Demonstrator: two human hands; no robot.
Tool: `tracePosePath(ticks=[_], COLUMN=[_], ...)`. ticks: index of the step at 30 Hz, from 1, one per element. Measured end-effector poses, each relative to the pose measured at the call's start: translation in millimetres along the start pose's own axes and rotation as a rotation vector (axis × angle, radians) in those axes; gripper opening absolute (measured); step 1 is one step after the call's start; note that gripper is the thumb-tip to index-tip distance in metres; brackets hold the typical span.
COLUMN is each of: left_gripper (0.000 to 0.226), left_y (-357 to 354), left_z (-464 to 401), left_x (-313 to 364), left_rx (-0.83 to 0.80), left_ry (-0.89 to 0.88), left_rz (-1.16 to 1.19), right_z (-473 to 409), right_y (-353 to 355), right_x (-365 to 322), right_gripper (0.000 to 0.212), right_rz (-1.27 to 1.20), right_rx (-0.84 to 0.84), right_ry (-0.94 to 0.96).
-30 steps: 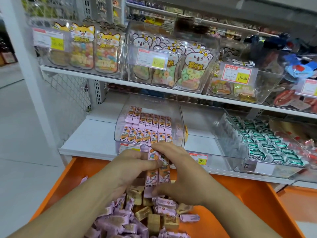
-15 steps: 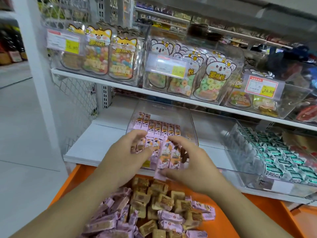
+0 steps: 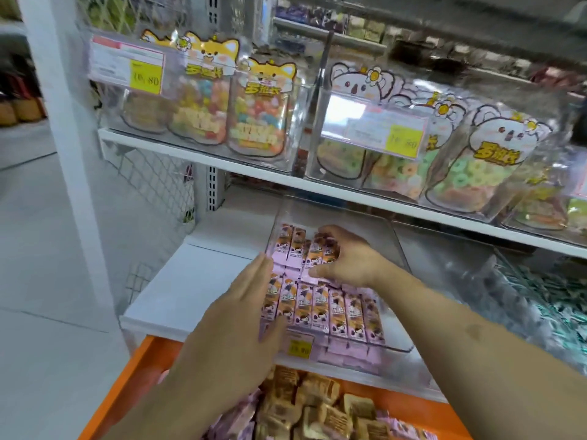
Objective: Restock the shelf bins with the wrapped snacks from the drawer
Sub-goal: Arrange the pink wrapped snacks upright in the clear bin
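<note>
Both hands moved from drawer up into clear plastic bin [image 3: 394,239] mid-frame: left hand [image 3: 241,312] flat, fingers straight; right hand [image 3: 346,258] clamped on pink wrapped snacks [image 3: 320,308]; seat row upright, w/ edges flush.

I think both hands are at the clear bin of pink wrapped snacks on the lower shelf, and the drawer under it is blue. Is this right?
Not quite: the drawer is orange, not blue, as the head view shows. The rest holds: the left hand and the right hand are both at the clear bin of pink wrapped snacks on the lower shelf.
</note>
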State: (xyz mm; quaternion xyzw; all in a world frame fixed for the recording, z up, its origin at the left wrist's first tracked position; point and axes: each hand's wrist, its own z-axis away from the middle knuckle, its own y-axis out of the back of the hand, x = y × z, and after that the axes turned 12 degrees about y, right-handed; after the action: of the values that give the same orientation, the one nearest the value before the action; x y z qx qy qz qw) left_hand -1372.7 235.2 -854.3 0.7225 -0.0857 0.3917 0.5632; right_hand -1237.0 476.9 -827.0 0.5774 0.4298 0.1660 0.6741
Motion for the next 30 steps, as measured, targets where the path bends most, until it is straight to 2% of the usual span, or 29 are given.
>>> tracePosePath(ticks=[5, 10, 13, 17, 20, 23, 30], left_gripper=[0.084, 0.083, 0.083, 0.083, 0.082, 0.08, 0.075], left_y=[-1.1, 0.7, 0.5, -0.4, 1.9, 6.2, 18.8], left_z=[-2.4, -0.5, 0.3, 0.1, 1.9, 6.7, 29.0], left_x=[-5.3, -6.4, -4.0, -4.1, -4.6, -2.2, 0.7], left_rx=[0.021, 0.002, -0.011, -0.022, -0.032, -0.055, -0.086], left_ry=[-0.029, -0.026, -0.017, -0.015, -0.015, -0.005, -0.067], left_rz=[-0.009, 0.009, 0.021, 0.017, 0.017, 0.024, -0.052], right_z=[-18.4, -19.7, -16.6, -13.0, -5.2, 10.7, 108.5], right_y=[-11.6, -19.2, -26.5, -27.7, -27.1, -26.6, -3.2], right_x=[9.7, 17.7, 16.3, 18.7, 19.4, 17.8, -46.0], right_gripper=[0.099, 0.083, 0.076, 0.086, 0.092, 0.094, 0.075], right_rz=[0.023, -0.058, -0.019, 0.119, 0.077, 0.012, 0.009], right_rx=[-0.026, 0.038, 0.047, 0.028, 0.03, 0.07, 0.141], right_ry=[-0.013, -0.046, -0.051, -0.028, -0.035, -0.013, 0.066])
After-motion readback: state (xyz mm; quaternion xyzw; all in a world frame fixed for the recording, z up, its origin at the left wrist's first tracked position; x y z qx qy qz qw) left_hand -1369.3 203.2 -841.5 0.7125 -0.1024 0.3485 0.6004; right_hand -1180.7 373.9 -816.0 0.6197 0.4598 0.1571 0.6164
